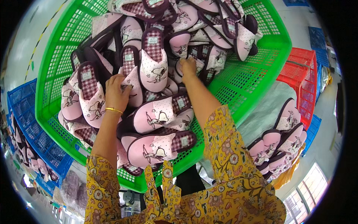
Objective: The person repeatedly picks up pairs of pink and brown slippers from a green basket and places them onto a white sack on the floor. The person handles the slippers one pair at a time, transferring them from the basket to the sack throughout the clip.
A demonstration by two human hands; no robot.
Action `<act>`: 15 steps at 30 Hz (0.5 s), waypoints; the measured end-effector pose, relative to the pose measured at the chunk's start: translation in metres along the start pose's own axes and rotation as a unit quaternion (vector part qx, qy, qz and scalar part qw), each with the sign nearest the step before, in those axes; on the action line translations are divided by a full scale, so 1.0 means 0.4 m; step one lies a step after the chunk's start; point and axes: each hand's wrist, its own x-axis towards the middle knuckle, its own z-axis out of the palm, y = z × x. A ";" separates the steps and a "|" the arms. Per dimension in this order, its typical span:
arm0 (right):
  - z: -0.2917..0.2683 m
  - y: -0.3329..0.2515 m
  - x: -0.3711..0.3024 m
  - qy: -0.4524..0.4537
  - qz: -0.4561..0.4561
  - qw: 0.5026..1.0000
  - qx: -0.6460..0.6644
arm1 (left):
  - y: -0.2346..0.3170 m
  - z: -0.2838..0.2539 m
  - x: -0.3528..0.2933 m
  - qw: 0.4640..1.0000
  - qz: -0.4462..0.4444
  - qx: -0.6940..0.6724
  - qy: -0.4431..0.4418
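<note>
A large green plastic basket (244, 87) holds a heap of pink and white slippers with dark trim, checked insoles and a printed cartoon dog. My left hand (116, 93), with a gold bracelet at the wrist, reaches into the left half of the heap. Its fingers and thumb close on the side of a slipper (135, 96) lying toe toward me. Deeper in, my right hand (187, 69) has its fingers curled on a slipper (180, 74) near the middle, its fingertips partly hidden. Between my hands lies another slipper (153, 72), toe toward me.
More slippers (278, 143) are piled on the right, beside pale plastic sheeting (266, 108). Red crates (300, 78) stand behind them. On the left is a blue crate (35, 115) with slippers below it. The basket's near rim lies close to my body.
</note>
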 end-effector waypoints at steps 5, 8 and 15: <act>0.006 -0.075 0.042 -0.079 0.122 0.935 0.325 | 0.008 0.003 0.000 1.000 0.003 0.000 0.000; -0.017 -0.087 0.024 -0.080 0.110 0.913 0.385 | 0.011 -0.002 -0.003 1.000 -0.004 0.004 -0.002; -0.095 -0.213 -0.064 -0.108 0.118 0.928 0.336 | 0.006 -0.004 -0.008 1.000 -0.010 0.007 0.011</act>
